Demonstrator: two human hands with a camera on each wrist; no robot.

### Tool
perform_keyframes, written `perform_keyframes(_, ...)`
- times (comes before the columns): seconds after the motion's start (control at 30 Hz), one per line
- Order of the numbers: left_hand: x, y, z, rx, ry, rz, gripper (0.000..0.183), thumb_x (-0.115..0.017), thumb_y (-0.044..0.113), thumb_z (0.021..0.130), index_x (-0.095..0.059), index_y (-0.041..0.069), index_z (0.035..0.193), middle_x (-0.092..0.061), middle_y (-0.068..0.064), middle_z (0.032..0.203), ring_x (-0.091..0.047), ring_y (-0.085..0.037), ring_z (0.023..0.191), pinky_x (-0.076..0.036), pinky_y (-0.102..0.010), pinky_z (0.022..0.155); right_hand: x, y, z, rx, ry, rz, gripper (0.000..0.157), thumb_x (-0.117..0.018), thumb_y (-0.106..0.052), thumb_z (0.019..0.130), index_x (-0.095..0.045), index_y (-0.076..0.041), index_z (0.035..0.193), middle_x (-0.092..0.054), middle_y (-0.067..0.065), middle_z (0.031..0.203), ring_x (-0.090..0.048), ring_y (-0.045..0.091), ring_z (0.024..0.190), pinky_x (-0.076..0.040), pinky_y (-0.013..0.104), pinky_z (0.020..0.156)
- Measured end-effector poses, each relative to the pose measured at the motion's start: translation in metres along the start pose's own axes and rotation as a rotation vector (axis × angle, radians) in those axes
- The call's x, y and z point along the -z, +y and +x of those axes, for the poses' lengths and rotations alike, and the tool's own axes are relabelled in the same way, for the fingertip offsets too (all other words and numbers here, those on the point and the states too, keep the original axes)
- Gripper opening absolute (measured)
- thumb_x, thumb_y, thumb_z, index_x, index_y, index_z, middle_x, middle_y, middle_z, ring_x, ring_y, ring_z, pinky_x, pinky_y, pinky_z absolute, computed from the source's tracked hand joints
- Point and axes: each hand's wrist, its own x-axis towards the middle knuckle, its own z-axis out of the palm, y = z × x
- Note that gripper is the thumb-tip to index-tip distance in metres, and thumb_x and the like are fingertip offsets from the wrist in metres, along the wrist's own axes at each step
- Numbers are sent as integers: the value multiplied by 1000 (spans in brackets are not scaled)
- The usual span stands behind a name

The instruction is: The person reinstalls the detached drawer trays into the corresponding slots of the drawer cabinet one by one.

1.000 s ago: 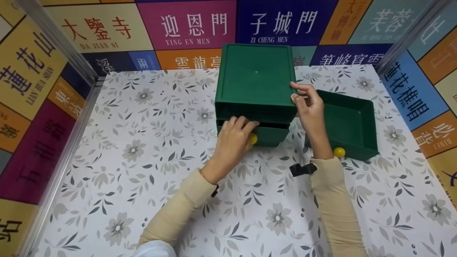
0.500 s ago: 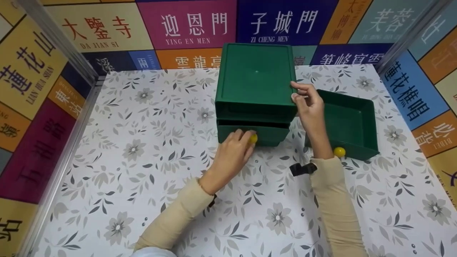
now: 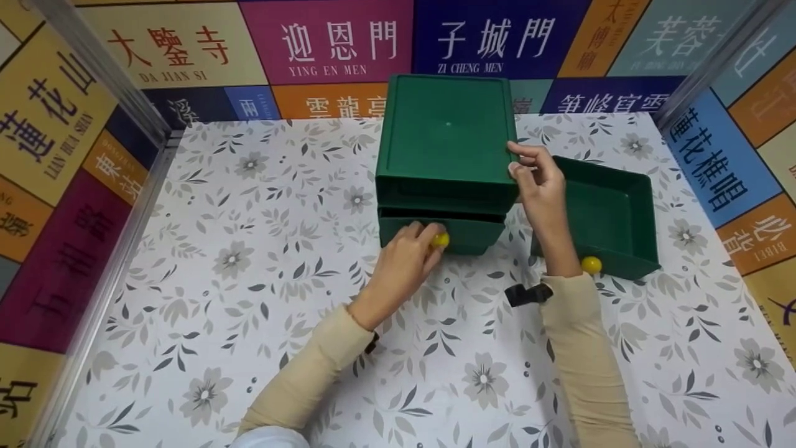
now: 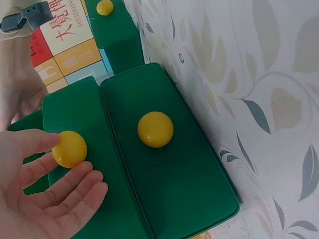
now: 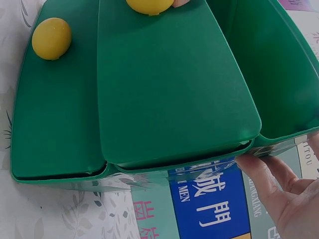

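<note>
A green plastic drawer cabinet (image 3: 446, 127) stands at the back of the table, its top slot without a drawer. Below that slot is the middle drawer (image 5: 174, 84), whose front has a round yellow knob (image 4: 70, 149). My left hand (image 3: 401, 264) pinches this knob between thumb and index finger, the other fingers held apart from it in the left wrist view. At the cabinet's upper right edge, my right hand (image 3: 542, 193) grips the side with its thumb and fingertips. The bottom drawer (image 4: 174, 184) is in its slot and carries another yellow knob (image 4: 155, 129).
A loose green drawer (image 3: 609, 205) lies on the table to the right of the cabinet, its yellow knob (image 3: 591, 265) facing the front. My right forearm passes beside it. A panel with printed signs (image 3: 329, 40) rises close behind the cabinet.
My left hand has come down from the upper edge of the middle drawer's front to its yellow knob, which it now pinches. The right hand stays at the cabinet's side.
</note>
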Motion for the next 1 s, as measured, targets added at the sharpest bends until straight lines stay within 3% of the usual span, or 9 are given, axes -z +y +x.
perform_keyframes(1.0, -3, -9, 13, 9, -34, -33, 21, -54, 25, 92, -55, 17, 112, -58, -4, 99, -56, -17, 89, -52, -30, 80, 0, -1, 2, -13, 13, -32, 32, -48, -5, 89, -57, 6, 118, -58, 16, 122, -49, 9, 92, -42, 21, 78)
